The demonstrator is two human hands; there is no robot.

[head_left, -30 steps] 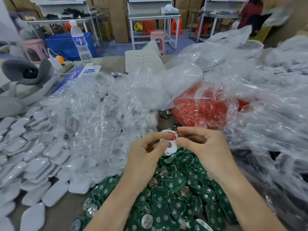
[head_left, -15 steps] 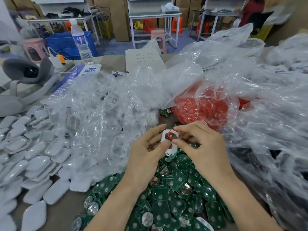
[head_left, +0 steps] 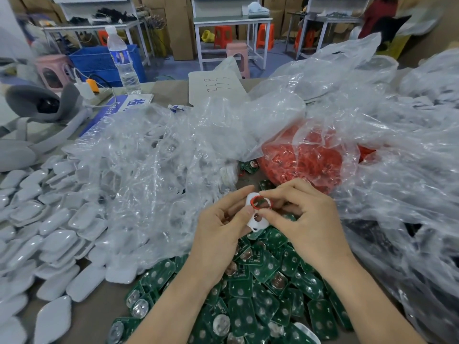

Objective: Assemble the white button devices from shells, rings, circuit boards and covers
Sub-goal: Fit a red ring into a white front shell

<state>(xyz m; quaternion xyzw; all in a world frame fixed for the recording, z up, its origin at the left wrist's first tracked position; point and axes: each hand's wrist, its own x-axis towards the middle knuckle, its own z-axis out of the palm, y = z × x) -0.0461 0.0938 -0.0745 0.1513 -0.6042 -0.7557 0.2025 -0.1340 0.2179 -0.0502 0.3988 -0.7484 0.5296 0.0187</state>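
Our left hand point(head_left: 218, 227) and right hand point(head_left: 305, 219) both pinch the white shell point(head_left: 255, 219) at frame centre. A red ring point(head_left: 255, 201) sits in its upper opening — green circuit boards point(head_left: 248, 306) heaped below.

Bright, even, diffuse light, only faint soft shadows under the green circuit boards point(head_left: 260, 306), white glare streaked the clear plastic bags point(head_left: 161, 170), wide-angle bending curved the frame edges, upper-right background was smeared with blur, centre was sharp.
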